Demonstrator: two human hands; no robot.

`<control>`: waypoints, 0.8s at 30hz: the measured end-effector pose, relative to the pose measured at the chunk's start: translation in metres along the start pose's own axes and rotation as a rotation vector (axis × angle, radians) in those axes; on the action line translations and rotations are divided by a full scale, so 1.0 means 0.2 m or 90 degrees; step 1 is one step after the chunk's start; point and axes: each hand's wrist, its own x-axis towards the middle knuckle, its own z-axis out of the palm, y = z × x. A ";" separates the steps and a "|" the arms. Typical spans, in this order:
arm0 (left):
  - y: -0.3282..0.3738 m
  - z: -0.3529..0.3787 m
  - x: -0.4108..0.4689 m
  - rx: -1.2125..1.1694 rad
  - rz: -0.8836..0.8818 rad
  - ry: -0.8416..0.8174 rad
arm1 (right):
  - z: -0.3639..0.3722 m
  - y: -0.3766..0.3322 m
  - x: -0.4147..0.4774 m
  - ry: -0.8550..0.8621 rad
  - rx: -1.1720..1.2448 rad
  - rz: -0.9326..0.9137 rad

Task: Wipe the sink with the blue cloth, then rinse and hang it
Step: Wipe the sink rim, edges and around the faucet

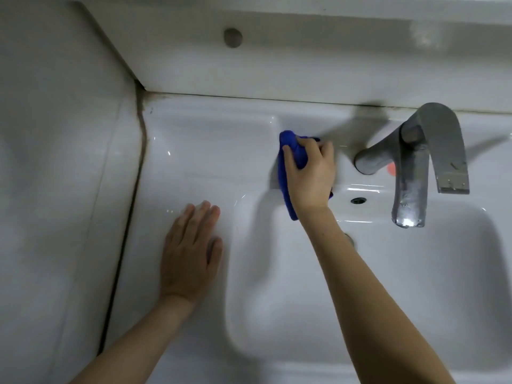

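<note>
Now, right hand (311,178): grips bunched blue cloth (284,187) against the sink (210,151).
Left hand (188,253): flat, fingers straight, bracing.
Faucet (410,162), just right of the cloth hand: firm overlapping passes toward it seem best.

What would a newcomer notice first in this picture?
The bright blue cloth, gripped by the right hand, presses on the back ledge of the white sink, just left of the metal faucet. The left hand lies flat on the sink's left rim.
</note>
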 end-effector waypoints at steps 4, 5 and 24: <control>0.00 0.00 0.00 -0.006 -0.008 0.009 | -0.16 0.19 0.07 0.097 -0.217 -0.039; 0.00 0.00 0.00 -0.010 -0.009 0.011 | -0.17 0.22 0.06 0.120 -0.245 -0.036; 0.01 -0.01 0.00 0.008 -0.027 -0.034 | 0.25 -0.31 -0.20 -0.213 -0.025 -0.334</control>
